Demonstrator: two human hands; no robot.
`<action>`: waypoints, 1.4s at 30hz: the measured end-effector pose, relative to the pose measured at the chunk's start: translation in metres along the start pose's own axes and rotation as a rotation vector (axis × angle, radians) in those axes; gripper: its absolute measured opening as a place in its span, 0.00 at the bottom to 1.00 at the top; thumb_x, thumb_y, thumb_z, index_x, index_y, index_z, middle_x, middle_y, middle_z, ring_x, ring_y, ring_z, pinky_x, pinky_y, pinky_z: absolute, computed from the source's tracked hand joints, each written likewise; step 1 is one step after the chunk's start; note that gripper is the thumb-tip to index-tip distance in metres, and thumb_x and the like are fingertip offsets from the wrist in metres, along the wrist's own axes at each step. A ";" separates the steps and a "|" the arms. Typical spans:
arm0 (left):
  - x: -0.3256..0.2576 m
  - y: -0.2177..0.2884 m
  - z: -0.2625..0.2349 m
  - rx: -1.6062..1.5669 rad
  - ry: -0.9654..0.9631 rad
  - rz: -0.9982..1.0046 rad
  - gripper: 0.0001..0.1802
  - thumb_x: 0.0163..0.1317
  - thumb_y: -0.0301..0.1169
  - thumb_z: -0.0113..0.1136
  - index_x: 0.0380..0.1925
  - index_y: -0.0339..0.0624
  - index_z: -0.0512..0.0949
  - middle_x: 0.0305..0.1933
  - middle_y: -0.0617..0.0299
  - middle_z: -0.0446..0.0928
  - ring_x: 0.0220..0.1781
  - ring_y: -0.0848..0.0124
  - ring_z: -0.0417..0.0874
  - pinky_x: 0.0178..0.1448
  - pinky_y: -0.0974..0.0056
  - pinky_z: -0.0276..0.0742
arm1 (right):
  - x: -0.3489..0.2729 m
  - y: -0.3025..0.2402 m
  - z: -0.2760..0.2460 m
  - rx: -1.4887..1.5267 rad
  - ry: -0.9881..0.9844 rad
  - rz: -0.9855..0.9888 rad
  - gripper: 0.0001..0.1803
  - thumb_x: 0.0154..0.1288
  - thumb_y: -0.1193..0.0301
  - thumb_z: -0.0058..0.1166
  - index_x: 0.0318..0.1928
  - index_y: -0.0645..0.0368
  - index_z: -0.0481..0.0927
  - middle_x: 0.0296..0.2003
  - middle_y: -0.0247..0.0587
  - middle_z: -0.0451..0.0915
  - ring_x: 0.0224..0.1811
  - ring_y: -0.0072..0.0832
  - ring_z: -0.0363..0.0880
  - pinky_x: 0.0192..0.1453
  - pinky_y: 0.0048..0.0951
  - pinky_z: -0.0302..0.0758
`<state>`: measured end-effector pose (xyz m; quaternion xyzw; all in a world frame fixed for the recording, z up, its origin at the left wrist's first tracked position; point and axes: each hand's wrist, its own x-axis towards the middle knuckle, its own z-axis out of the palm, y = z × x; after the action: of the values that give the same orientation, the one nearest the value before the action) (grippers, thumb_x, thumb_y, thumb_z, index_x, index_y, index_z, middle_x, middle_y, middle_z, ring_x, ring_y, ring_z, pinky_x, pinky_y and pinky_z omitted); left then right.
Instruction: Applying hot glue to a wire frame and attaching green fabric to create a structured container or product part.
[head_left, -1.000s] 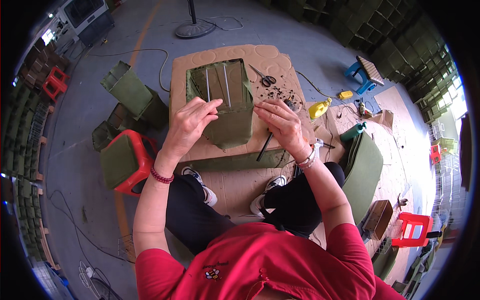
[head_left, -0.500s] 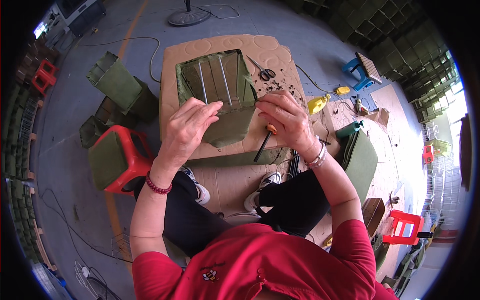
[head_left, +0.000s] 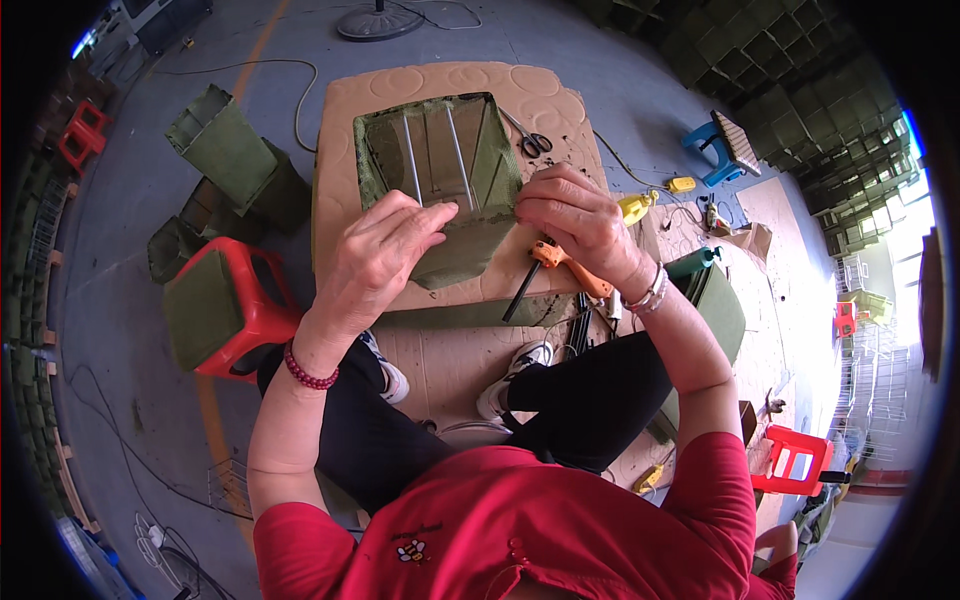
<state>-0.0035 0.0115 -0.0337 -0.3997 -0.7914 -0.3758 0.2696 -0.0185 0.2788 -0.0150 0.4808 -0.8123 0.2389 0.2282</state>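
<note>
A green felt-like box (head_left: 450, 245) lies on the cardboard-topped work surface, its opening framed by a rough dark rim. Two thin pale metal rods (head_left: 457, 145) run lengthwise inside it. At the near rim, my left hand (head_left: 385, 245) is closed in a pinch on the box edge. My right hand (head_left: 575, 215) pinches the box's near right corner, thumb and fingers pressed together; the exact contact is hidden. Just below that hand lies an orange tool like a glue gun (head_left: 575, 268) with a black stick. Black-handled scissors (head_left: 533, 143) rest beside the box's right side.
Cardboard (head_left: 340, 90) covers the work surface, with dark scraps at its right. A red stool (head_left: 255, 300) with a green pad stands at left, near more green boxes (head_left: 230, 150). On the right are a yellow bottle (head_left: 636, 207), a green bottle (head_left: 690, 262) and a blue stool (head_left: 715, 150).
Both hands stay at the rim; the left has shifted slightly right. My right hand has risen a little, showing more of the orange tool. The whole view has tilted slightly.
</note>
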 end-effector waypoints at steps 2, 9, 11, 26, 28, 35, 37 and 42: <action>0.001 0.001 0.002 -0.002 0.000 0.002 0.26 0.45 0.11 0.69 0.48 0.38 0.80 0.34 0.58 0.81 0.36 0.65 0.83 0.39 0.63 0.81 | 0.005 -0.001 -0.005 0.020 -0.032 0.003 0.12 0.52 0.81 0.62 0.40 0.66 0.81 0.41 0.43 0.79 0.43 0.38 0.79 0.46 0.34 0.80; 0.010 0.006 0.018 0.066 -0.098 0.043 0.21 0.52 0.14 0.62 0.49 0.33 0.78 0.32 0.57 0.78 0.38 0.63 0.79 0.42 0.59 0.79 | 0.002 0.009 -0.023 -0.033 -0.272 -0.009 0.12 0.55 0.80 0.60 0.41 0.66 0.79 0.43 0.45 0.78 0.46 0.41 0.77 0.48 0.37 0.78; 0.011 0.007 0.018 0.062 -0.095 0.029 0.21 0.53 0.14 0.61 0.49 0.33 0.78 0.33 0.57 0.78 0.39 0.63 0.79 0.43 0.59 0.79 | 0.007 0.007 -0.026 -0.044 -0.314 0.006 0.12 0.55 0.79 0.60 0.42 0.67 0.79 0.43 0.45 0.78 0.47 0.40 0.77 0.48 0.36 0.77; 0.006 0.010 0.018 0.040 -0.077 -0.031 0.23 0.50 0.12 0.62 0.49 0.35 0.78 0.33 0.55 0.77 0.39 0.61 0.80 0.42 0.58 0.79 | -0.001 -0.035 0.008 -0.284 -0.114 0.172 0.13 0.50 0.78 0.55 0.39 0.67 0.79 0.38 0.43 0.75 0.45 0.38 0.76 0.48 0.35 0.78; 0.007 0.010 0.017 0.045 -0.090 -0.034 0.23 0.51 0.13 0.60 0.50 0.33 0.77 0.32 0.56 0.78 0.41 0.61 0.79 0.44 0.58 0.79 | 0.011 -0.024 -0.003 -0.219 -0.200 0.140 0.13 0.50 0.78 0.57 0.38 0.67 0.79 0.36 0.43 0.76 0.43 0.39 0.76 0.47 0.36 0.77; 0.008 0.013 0.017 0.067 -0.100 -0.033 0.22 0.51 0.13 0.61 0.49 0.34 0.78 0.33 0.54 0.77 0.39 0.61 0.80 0.43 0.58 0.79 | 0.023 -0.028 -0.013 -0.228 -0.294 0.063 0.12 0.52 0.76 0.61 0.39 0.66 0.80 0.33 0.41 0.76 0.41 0.38 0.76 0.47 0.35 0.77; 0.009 0.015 0.016 0.066 -0.072 -0.043 0.23 0.51 0.11 0.63 0.49 0.35 0.79 0.34 0.54 0.77 0.37 0.60 0.81 0.41 0.57 0.78 | 0.020 -0.042 -0.008 -0.222 -0.072 0.016 0.10 0.54 0.74 0.56 0.38 0.64 0.78 0.33 0.39 0.73 0.40 0.36 0.75 0.45 0.35 0.77; 0.008 0.018 0.019 0.032 -0.047 -0.032 0.21 0.50 0.12 0.60 0.47 0.32 0.78 0.31 0.53 0.78 0.39 0.60 0.80 0.41 0.57 0.79 | 0.015 -0.046 0.019 -0.336 -0.102 0.057 0.09 0.50 0.74 0.54 0.33 0.63 0.75 0.32 0.40 0.72 0.38 0.35 0.72 0.43 0.32 0.75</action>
<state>0.0049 0.0372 -0.0316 -0.3916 -0.8097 -0.3578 0.2512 0.0135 0.2378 -0.0134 0.4239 -0.8647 0.0812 0.2569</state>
